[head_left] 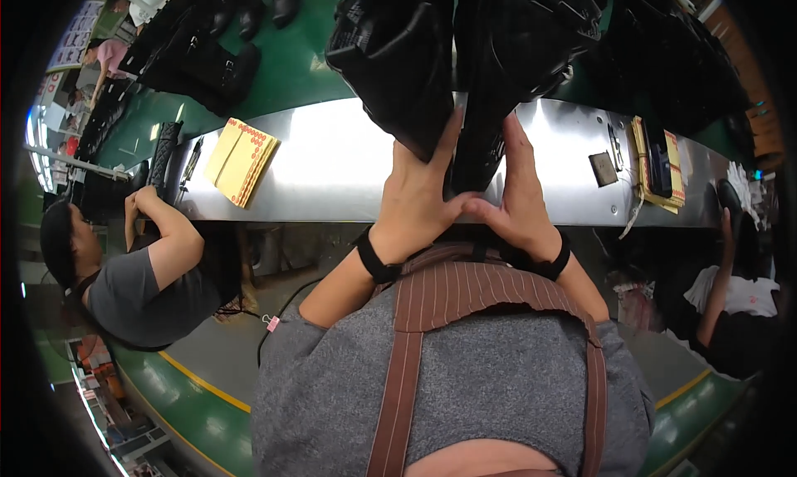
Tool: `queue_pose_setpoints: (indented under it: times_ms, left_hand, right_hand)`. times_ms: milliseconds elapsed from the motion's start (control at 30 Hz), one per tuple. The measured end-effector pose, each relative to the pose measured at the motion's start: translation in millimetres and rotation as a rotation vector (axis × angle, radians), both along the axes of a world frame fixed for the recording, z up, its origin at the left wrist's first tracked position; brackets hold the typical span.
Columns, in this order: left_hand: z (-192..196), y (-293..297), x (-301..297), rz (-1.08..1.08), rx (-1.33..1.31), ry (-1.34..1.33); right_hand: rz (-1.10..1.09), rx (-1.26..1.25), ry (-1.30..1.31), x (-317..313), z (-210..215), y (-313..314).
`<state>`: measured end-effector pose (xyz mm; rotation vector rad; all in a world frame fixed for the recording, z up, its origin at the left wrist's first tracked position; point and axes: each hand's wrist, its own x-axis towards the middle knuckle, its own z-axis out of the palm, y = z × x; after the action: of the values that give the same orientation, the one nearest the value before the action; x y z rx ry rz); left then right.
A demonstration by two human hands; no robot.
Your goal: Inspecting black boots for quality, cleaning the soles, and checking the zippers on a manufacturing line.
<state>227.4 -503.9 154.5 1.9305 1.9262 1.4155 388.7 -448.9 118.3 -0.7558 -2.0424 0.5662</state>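
A pair of black leather boots stands close together at the bench's middle, the left boot (397,83) and the right boot (519,58) with their wide shafts toward the far side. My left hand (415,190) presses against the left side of the pair, its fingers stretched along the leather. On the opposite side my right hand (523,199) bears on the boots with long, straight fingers. My thumbs meet at the near end, so the boots are held between both palms. Some fingertips are hidden by the leather.
The shiny metal bench edge (315,166) carries a yellow card stack (241,161), another stack with a phone (657,157) on it, and a small dark block (603,169). More black boots (199,70) lie on the green surface beyond. Co-workers sit at left (141,286) and right (722,303).
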Motion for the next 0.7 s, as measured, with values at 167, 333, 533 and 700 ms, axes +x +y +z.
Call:
queue_pose_setpoints:
  times_ms: [167, 333, 533, 700]
  left_hand:
    - [-14.5, -0.9, -24.8, -0.234, -0.092, 0.182]
    - [-42.4, -5.3, -37.3, -0.205, -0.017, 0.128]
    - [-59.1, -2.4, -38.8, 0.005, 0.399, 0.180]
    - [18.9, -0.8, -58.2, -0.033, 0.866, 0.193]
  right_hand:
    - [-0.185, 0.014, 0.091, -16.1, -16.1, -0.7]
    - [-0.442, -0.198, 0.280, 6.0, -22.3, 17.8]
    - [-0.563, 0.039, 0.399, 66.2, -36.4, 24.5]
    - [-0.544, -0.035, 0.210, 78.8, -49.5, 0.1]
